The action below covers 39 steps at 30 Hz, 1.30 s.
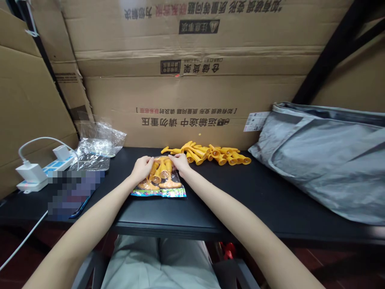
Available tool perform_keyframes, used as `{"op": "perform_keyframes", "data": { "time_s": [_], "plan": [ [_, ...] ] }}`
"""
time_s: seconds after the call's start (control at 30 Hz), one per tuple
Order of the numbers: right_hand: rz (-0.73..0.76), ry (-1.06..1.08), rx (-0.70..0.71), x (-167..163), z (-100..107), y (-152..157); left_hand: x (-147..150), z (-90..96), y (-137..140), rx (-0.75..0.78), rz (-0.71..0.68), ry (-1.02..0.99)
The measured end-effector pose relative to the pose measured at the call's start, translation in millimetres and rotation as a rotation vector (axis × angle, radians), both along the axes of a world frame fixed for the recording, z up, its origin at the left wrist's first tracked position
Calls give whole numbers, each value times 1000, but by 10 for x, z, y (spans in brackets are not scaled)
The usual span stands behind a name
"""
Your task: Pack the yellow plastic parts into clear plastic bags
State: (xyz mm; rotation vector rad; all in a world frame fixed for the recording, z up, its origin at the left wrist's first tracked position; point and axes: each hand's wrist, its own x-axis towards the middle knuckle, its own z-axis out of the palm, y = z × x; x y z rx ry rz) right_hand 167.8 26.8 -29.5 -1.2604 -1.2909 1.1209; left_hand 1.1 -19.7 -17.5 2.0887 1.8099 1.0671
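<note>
A clear plastic bag (164, 192) with a colourful printed strip along its near edge lies on the black table in front of me. Inside it are several orange-yellow T-handled plastic pieces (162, 172). My left hand (142, 168) pinches the bag's far left corner between thumb and fingers. At the far right corner, my right hand (180, 163) grips the same bag. Just beyond my right hand lies a loose pile of similar yellow T-handled pieces (207, 153), with hollow flared ends, against the cardboard.
A grey fabric bag (325, 160) fills the table's right side. On the left are a power strip (58, 164) with a white charger (31, 173) and cable, crumpled clear plastic bags (99, 144), and a partly blurred dark flat item (75, 192). Cardboard (192, 92) walls the back.
</note>
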Motion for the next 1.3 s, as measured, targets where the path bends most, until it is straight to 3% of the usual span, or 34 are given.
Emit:
{"op": "perform_keyframes", "data": {
  "time_s": [0.13,0.37,0.47,0.57,0.7,0.87,1.0,1.07,1.17,1.3],
  "plan": [
    [-77,136,-186,-17,83,-76,14,-6,-41,-1,18,-119],
    [13,282,-132,15,166,-339,115,-17,-106,52,-13,-210],
    [51,362,-179,12,139,-377,164,-36,-126,75,-30,-214],
    [34,371,-208,25,107,-379,187,-52,-132,81,-58,-237],
    [-21,420,-124,170,138,-393,177,-24,-127,160,-148,-296],
    [-41,527,-8,841,446,-371,129,43,-106,308,-209,-300],
    [-177,521,-26,1684,803,-241,147,2,-28,255,-230,-183],
    [-312,540,-16,2068,922,-140,210,-42,40,190,-255,-84],
    [-410,539,38,2472,944,35,394,-88,156,92,-311,73],
    [-438,569,67,2678,741,271,761,-83,297,54,-405,186]
  ]
}}
